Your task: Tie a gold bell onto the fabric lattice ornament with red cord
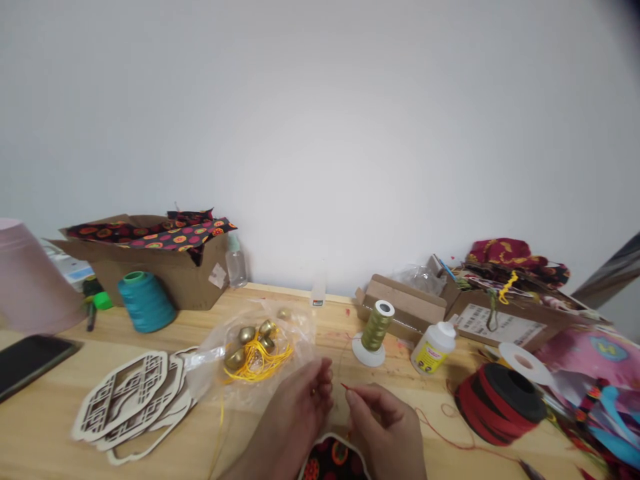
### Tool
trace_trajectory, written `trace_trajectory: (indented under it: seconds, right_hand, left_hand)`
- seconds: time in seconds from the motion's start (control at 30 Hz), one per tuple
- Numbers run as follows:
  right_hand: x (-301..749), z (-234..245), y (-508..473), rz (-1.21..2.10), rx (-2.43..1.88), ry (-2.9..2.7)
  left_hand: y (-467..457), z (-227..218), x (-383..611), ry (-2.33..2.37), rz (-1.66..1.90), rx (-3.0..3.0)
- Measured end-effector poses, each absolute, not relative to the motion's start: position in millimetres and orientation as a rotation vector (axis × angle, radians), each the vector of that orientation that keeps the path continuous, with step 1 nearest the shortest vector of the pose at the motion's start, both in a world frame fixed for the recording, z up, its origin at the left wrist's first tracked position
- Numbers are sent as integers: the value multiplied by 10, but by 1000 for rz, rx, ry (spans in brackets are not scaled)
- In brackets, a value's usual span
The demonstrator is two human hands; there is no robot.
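Observation:
My right hand [385, 427] pinches the end of a red thread [346, 387] between thumb and forefinger, its tip pointing up to the left. Beside it, my left hand [297, 410] is turned partly palm-in with its fingers curled; something small may sit among them, but I cannot make it out. Below and between both hands, at the lower edge, lies a dark fabric piece [336, 460] with red and orange round motifs and a pale rim. Left of my left hand, gold bells [235, 360] with yellow cords [265, 360] rest on a clear plastic bag [200, 380].
An olive thread spool [377, 327], a glue bottle [434, 348] and a red ribbon spool [500, 403] stand to the right. Cut-out wooden frames [125, 400], a teal thread cone [146, 301] and a phone [33, 363] are left. Cardboard boxes [200, 283] line the wall.

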State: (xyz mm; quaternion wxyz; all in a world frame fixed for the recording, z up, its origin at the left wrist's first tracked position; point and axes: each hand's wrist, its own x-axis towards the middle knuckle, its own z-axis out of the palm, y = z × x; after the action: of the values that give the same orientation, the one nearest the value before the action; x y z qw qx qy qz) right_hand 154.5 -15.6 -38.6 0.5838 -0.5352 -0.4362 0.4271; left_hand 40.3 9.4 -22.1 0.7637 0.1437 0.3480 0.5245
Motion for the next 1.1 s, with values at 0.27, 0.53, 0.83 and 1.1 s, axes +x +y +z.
trace_trajectory:
  seconds: [0.27,0.53,0.83,1.1]
  right_hand:
    - [1572,-351,-182,904,-1313,-1111]
    - [1585,-362,-187,624,-1342,-1283]
    - [1608,-344,-195,676,-1394,-1309]
    - [1608,-318,-234,518,-1360,-1415]
  left_hand:
    - [98,-152,328,847,1112,458]
    - [141,-230,280,922,1104,592]
    - [60,-169,293,694,1085,554]
    - [90,-247,270,699,1014,328]
